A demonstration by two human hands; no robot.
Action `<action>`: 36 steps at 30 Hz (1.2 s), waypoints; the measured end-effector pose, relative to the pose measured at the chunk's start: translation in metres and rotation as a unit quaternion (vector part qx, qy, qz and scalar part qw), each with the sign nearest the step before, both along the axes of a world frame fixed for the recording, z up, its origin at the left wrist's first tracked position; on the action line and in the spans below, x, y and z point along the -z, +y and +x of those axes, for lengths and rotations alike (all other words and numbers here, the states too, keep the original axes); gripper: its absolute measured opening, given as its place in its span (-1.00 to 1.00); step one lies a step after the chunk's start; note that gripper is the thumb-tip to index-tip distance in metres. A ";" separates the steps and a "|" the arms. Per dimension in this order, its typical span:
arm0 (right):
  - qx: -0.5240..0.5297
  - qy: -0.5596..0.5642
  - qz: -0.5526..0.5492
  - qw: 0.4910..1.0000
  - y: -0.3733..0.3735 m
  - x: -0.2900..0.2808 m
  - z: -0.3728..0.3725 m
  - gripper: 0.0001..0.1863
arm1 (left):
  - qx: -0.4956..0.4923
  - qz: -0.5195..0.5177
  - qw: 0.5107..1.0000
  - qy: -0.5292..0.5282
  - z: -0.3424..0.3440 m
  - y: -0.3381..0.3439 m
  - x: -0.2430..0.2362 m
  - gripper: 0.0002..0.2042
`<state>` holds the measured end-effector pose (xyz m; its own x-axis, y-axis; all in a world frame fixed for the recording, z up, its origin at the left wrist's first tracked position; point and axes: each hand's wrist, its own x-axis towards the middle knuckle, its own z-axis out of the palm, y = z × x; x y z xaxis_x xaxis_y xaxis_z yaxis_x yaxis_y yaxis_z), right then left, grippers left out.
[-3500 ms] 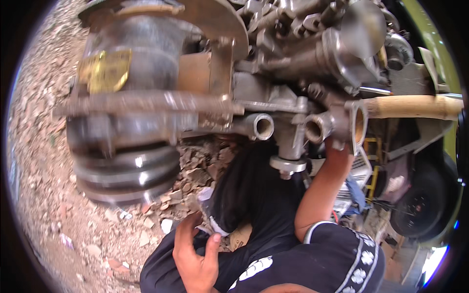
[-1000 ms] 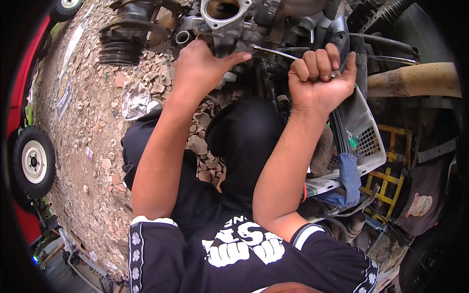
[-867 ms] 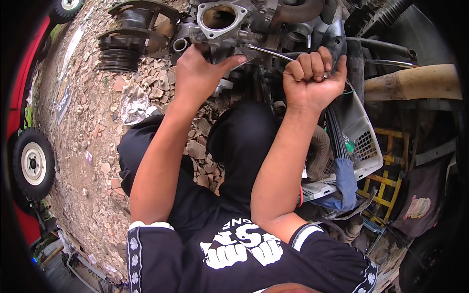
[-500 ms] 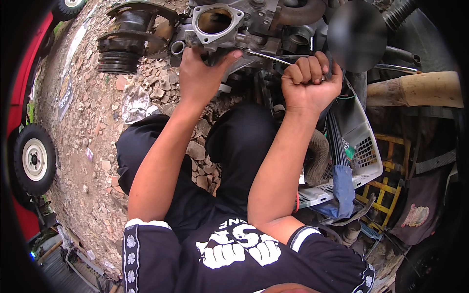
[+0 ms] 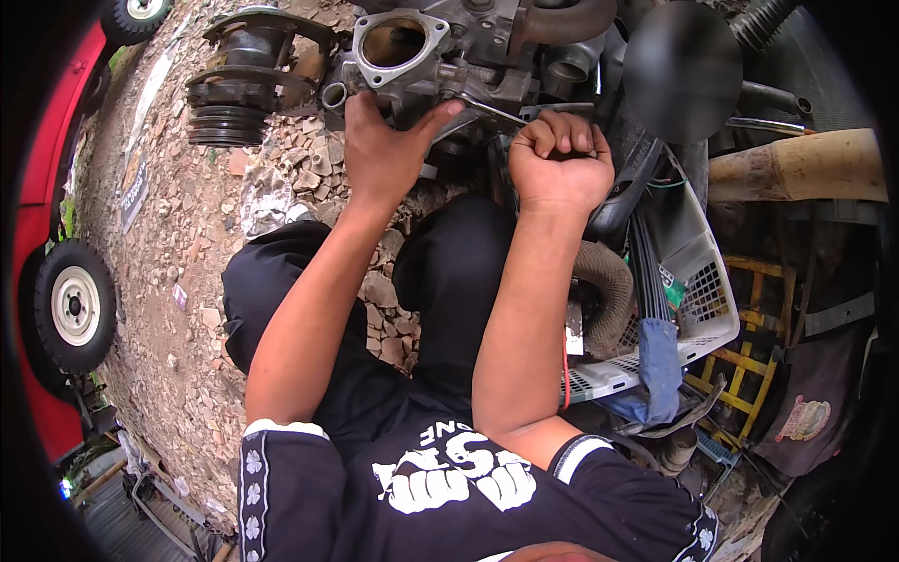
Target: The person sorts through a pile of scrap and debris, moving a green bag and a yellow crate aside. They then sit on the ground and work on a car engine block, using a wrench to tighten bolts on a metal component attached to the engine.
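A grey cast-metal housing (image 5: 433, 67) with a three-cornered flange and a round bore sits on an engine (image 5: 479, 39) ahead of me. From below, my left hand (image 5: 382, 159) grips this housing; its fingers pass behind the metal, out of sight. Its thumb stretches right, toward the head end of a slim silver wrench (image 5: 494, 110). My right hand (image 5: 562, 167) is closed round the wrench's other end, palm side showing. The wrench slants down from the housing's lower right to that fist. Exactly what its head sits on is too small to tell.
Left of the housing stands a ribbed dark pulley assembly (image 5: 229, 131). A white plastic crate (image 5: 716, 323) lies right of my right forearm, near a thick bamboo pole (image 5: 796, 171). Broken stones (image 5: 379, 290) cover the ground, and a red vehicle's wheel (image 5: 75, 304) shows far left.
My right hand has swung left and slightly down with the wrench, closer to the housing. My left hand keeps its grip. The view has shifted slightly.
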<state>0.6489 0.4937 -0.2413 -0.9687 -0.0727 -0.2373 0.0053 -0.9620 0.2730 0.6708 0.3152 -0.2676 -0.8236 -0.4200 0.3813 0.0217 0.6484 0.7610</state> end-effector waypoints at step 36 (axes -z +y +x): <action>0.138 -0.223 0.076 0.962 -0.007 0.020 -0.039 -0.67 | 0.052 0.040 0.998 0.026 0.000 -0.002 0.005 -0.31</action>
